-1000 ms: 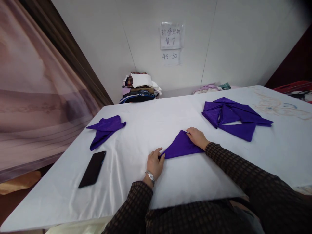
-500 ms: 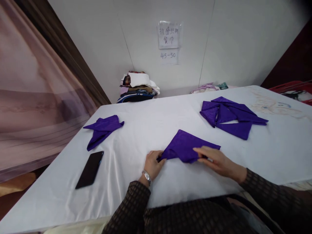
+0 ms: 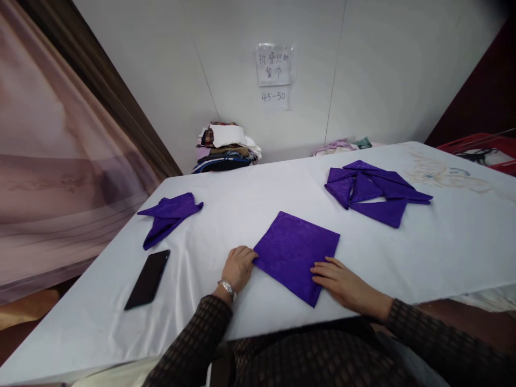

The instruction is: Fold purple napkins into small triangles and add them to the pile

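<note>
At the near edge of the worktop (image 3: 217,220), the right hand (image 3: 342,279) lies palm down with its fingers apart, fingertips resting on the central purple cloth (image 3: 292,244) across its near-right edge. The hand does not grip. The left hand (image 3: 239,266), with a bracelet (image 3: 228,288) at the wrist, is bent over the left corner of the same cloth. The thumb is hidden; whether the fingers are clamped on that corner cannot be told.

The central cloth lies flat, four-cornered, in front of the person. Its near corner points toward the worktop's near edge, with a narrow strip of white cover between. Its far corner and far-right edge are untouched.

To the left, a black phone (image 3: 147,279) lies near the worktop's left edge, well apart from the left hand; white surface extends between them. Just beyond the phone, the left purple cloth (image 3: 167,215) lies folded, its pointed end toward the left edge.

Farther right, folded purple cloths (image 3: 385,212) lie in a cluster. A white band separates them from the central cloth's right corner. A wider span separates the central and left cloths.

Along the far edge stand a clothing stack (image 3: 228,140) and, farther right, a lower fabric pile (image 3: 336,146). Handwritten sheets (image 3: 274,65) are fixed to the wall (image 3: 161,59) behind.
</note>
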Action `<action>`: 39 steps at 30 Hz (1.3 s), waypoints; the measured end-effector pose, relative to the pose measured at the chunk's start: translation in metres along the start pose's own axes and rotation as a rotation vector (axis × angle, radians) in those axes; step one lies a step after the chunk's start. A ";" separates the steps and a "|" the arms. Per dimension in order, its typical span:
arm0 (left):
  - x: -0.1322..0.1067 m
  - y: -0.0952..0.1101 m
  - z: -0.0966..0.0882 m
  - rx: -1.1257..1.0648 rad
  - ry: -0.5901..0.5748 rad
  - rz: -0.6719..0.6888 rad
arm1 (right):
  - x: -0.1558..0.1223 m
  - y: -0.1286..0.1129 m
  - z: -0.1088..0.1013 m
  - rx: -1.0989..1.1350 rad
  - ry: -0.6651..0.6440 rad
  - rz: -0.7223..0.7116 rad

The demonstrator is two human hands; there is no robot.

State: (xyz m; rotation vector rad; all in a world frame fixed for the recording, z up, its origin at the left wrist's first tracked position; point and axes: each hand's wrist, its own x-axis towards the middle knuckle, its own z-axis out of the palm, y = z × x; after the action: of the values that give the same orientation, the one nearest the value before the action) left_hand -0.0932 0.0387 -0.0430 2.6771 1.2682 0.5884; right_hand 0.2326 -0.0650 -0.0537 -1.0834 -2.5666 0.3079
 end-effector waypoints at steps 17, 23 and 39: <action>-0.014 0.082 -0.020 -0.290 -0.163 -0.023 | 0.076 -0.010 -0.024 0.354 0.042 0.002; 0.042 0.067 -0.018 -0.604 -0.089 -0.271 | 0.089 -0.013 -0.010 0.594 0.155 0.298; 0.040 0.003 0.003 -0.125 -0.001 -0.613 | 0.168 0.075 -0.002 0.256 0.078 0.627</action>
State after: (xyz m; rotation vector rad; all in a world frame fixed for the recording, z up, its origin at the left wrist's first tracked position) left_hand -0.0666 0.0677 -0.0326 2.0215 1.8560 0.5455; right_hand 0.1722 0.1087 -0.0393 -1.7242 -1.9868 0.7033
